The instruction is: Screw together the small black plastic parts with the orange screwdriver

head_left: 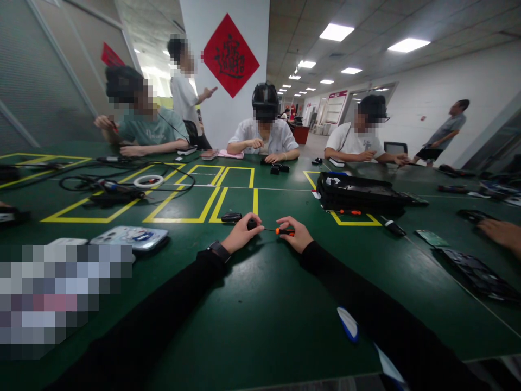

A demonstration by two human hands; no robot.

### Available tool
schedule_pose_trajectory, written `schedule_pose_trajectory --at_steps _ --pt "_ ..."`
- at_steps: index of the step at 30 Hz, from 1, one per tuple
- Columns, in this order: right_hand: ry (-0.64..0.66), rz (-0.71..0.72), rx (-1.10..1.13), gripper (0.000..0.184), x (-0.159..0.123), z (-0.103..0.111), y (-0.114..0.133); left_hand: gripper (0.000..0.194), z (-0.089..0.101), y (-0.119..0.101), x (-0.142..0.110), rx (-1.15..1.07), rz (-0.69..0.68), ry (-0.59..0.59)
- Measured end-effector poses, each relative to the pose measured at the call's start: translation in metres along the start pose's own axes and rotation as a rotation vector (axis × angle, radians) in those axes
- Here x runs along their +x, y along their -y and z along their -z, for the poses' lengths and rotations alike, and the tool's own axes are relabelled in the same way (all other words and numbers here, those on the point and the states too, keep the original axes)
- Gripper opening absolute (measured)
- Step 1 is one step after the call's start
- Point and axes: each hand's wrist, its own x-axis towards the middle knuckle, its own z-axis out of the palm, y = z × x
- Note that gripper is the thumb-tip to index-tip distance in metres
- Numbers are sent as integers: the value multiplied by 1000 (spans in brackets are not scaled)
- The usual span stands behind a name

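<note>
My left hand (241, 234) is closed around a small black part (252, 224), whose exact kind I cannot make out. In my right hand (298, 235) is a screwdriver (285, 232) with an orange and black handle, gripped between thumb and fingers. Its thin shaft points left, and the tip reaches the black part or lies close beside it. Just beyond my left hand a black cylindrical piece (231, 217) lies on the green table (244, 326). Both hands are held low over the table, facing each other.
Phones (130, 238) lie at the left, near tangled black cables (106, 187) and a white ring (148, 181). A black open case (358, 190) stands at right, with a dark panel (476, 271) nearer. Another person's hand (502, 233) rests at far right. Several people sit opposite.
</note>
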Motion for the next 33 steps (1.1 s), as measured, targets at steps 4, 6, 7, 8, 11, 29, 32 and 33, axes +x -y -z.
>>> schedule_pose_trajectory --at_steps 4,6,7,8,11,29,32,33 --pt "-26 1 -19 34 0 -1 0 22 0 -1 0 -16 9 -12" --pt "-17 -26 -15 30 0 -1 -2 22 0 0 1 -22 15 -17" --pt "0 -42 -2 29 0 -2 -3 21 0 0 1 -26 13 -20" --pt "17 -56 15 29 -1 -2 -4 21 0 1 2 -32 11 -22" --pt "31 -66 37 31 -1 -1 -5 20 0 3 2 -70 17 -19" --pt "112 109 -297 23 0 -6 -11 20 2 4 2 -70 35 8" --pt "86 105 -269 14 -1 -4 -12 19 1 4 2 -74 47 1" --pt "75 95 -248 11 -1 -4 -12 19 1 4 2 -74 44 -1"
